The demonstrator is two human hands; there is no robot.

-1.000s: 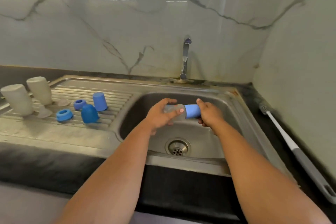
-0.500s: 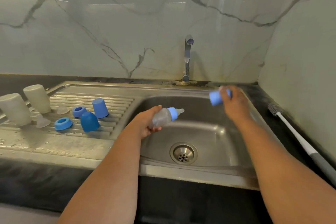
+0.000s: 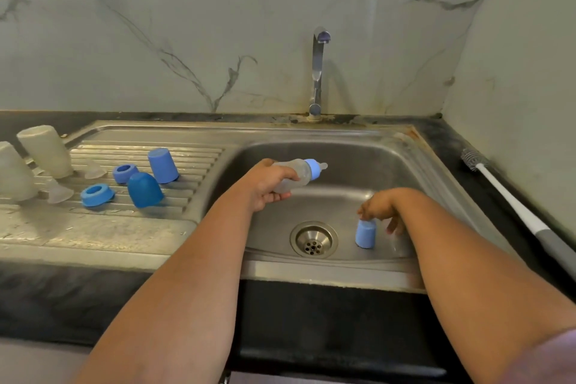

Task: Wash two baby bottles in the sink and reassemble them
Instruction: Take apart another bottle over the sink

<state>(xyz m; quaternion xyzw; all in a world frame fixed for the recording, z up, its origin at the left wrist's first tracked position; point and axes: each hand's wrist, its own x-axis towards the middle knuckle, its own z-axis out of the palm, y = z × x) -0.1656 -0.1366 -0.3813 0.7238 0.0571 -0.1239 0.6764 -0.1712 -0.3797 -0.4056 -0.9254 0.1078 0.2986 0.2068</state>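
Over the sink basin (image 3: pixel 405 165), my left hand (image 3: pixel 265 188) grips a clear baby bottle (image 3: pixel 291 176) lying on its side. Its blue collar and nipple point right. My right hand (image 3: pixel 378 207) reaches down inside the basin. Its fingertips pinch the top of a blue cap (image 3: pixel 365 234), which stands upside down on the sink floor to the right of the drain (image 3: pixel 314 239). On the drainboard at the left stand two upturned bottle bodies (image 3: pixel 46 150), two blue caps (image 3: pixel 162 164), two blue collars (image 3: pixel 96 195) and two clear nipples (image 3: pixel 59 192).
A steel tap (image 3: pixel 318 72) stands at the back of the sink with no water running. A long bottle brush (image 3: pixel 511 199) with a white and grey handle lies on the dark counter to the right. Marble walls close in at the back and right.
My right hand pulled the blue cap off the bottle, lifted it to the right, then brought it down onto the sink floor. My left hand kept hold of the bottle.
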